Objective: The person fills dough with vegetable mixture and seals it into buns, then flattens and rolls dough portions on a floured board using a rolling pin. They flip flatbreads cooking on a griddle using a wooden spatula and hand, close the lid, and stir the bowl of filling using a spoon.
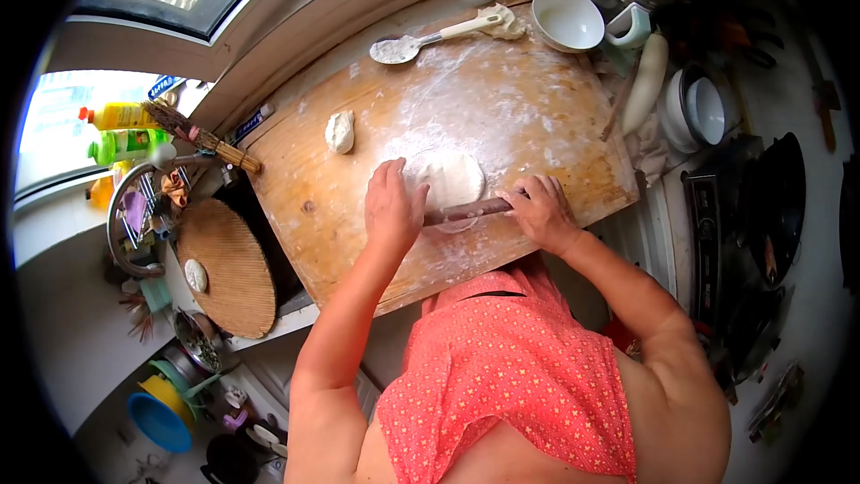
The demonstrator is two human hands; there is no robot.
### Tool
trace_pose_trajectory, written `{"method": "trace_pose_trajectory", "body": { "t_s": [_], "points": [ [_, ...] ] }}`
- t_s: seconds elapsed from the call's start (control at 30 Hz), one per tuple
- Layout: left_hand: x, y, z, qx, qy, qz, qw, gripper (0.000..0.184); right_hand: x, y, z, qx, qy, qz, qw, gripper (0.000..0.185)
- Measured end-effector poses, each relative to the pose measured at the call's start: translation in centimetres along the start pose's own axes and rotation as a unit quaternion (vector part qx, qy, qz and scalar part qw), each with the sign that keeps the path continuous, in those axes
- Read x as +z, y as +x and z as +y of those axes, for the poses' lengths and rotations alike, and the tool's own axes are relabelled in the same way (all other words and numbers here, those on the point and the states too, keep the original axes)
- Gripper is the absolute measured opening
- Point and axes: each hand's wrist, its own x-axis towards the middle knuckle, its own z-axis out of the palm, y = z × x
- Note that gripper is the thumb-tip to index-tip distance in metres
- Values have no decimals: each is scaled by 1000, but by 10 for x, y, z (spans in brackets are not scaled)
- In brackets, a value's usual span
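A thin dark wooden rolling pin (pixel 466 211) lies across the near edge of a flat round of white dough (pixel 448 176) on the floured wooden board. My right hand (pixel 543 211) is closed over the pin's right end. At the other end, my left hand (pixel 394 204) presses on the pin with its palm, its fingers reaching forward beside the dough; the pin's left tip is hidden under it. A small lump of dough (pixel 339 133) sits farther left on the board.
The wooden board (pixel 296 206) carries a spoon of flour (pixel 397 49), more dough (pixel 503 23) and a white bowl (pixel 568 18) along its far side. Left of it are a round woven mat (pixel 228 278) with a dough piece (pixel 195 275) and a straw brush (pixel 202 136). A stove (pixel 708 224) stands right.
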Motion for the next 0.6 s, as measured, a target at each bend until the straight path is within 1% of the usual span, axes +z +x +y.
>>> {"method": "trace_pose_trajectory", "body": {
  "t_s": [0.03, 0.07, 0.1, 0.13, 0.17, 0.2, 0.23, 0.27, 0.3, 0.33, 0.4, 0.47, 0.5, 0.57, 0.6],
  "points": [
    [0, -2, 1, 10, 113, 2, 993, 65, 2, 10, 2, 3, 25, -16, 1000, 40],
    [0, -3, 0, 19, 226, 4, 974, 73, 6, 23, 2, 2, 26, -18, 1000, 40],
    [3, 3, -8, 15, 226, 4, 974, 73, 8, 44, -3, 41, -14, -57, 997, 47],
    [9, 14, -22, 27, 248, 13, 968, 77, 13, 63, -6, 82, -53, -98, 990, 54],
    [13, 26, -32, 42, 270, 23, 962, 82, 23, 82, 1, 73, -74, -84, 991, 61],
    [13, 44, -34, 41, 269, 21, 962, 82, 31, 100, 10, 66, -97, -69, 991, 67],
    [11, 59, -33, 30, 259, 33, 965, 83, 34, 110, 17, 68, -95, -74, 990, 67],
    [8, 60, -31, 14, 250, 45, 967, 83, 34, 118, 19, 49, -111, -64, 991, 71],
    [5, 59, -30, 27, 246, 48, 968, 86, 33, 126, 21, 25, -131, -45, 990, 75],
    [6, 54, -30, 29, 247, 55, 967, 86, 31, 122, 20, 22, -134, -40, 990, 75],
    [11, 8, -28, 54, 236, -12, 970, 92, 25, 74, 9, 25, -64, -111, 991, 82],
    [6, -46, -11, 75, 200, -90, 973, 95, 15, 20, -5, 0, -62, -160, 985, 87],
    [8, -54, -11, 76, 199, -91, 973, 95, 13, 11, -11, 1, -63, -161, 985, 87],
    [15, -66, -13, 68, 151, -104, 981, 96, 8, 2, -20, 27, -25, -208, 978, 88],
    [14, -57, -14, 67, 150, -107, 981, 96, 11, 10, -19, 29, -24, -210, 977, 88]
  ]
}}
